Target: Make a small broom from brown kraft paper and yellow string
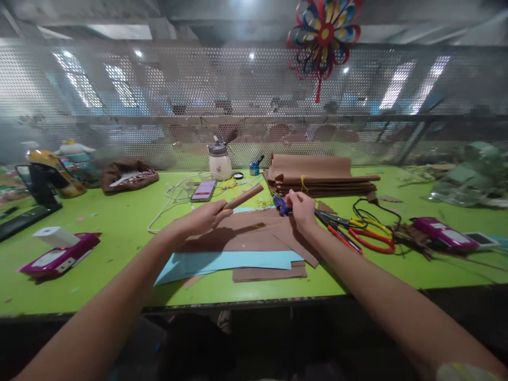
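My left hand [208, 216] is closed around a thin brown paper roll [248, 194], which points up to the right above the table. To the right, my right hand [302, 210] has its fingers pinched together; what lies between them is too small to make out. A dark blue object [281, 206] shows right beside those fingers, its kind unclear. Thin yellow ties [264, 203] are scattered just behind. Beneath both hands lie brown paper sheets [238, 238] and light blue paper pieces [238, 259].
Stacked brown paper [313, 166] stands at the back. Scissors with red handles [373, 241] and pliers lie right of my right hand. A phone [203, 190], a white cable, a pale jug [219, 161] and a blue bottle [254, 168] sit behind. Purple power strips [59, 259] flank the green table.
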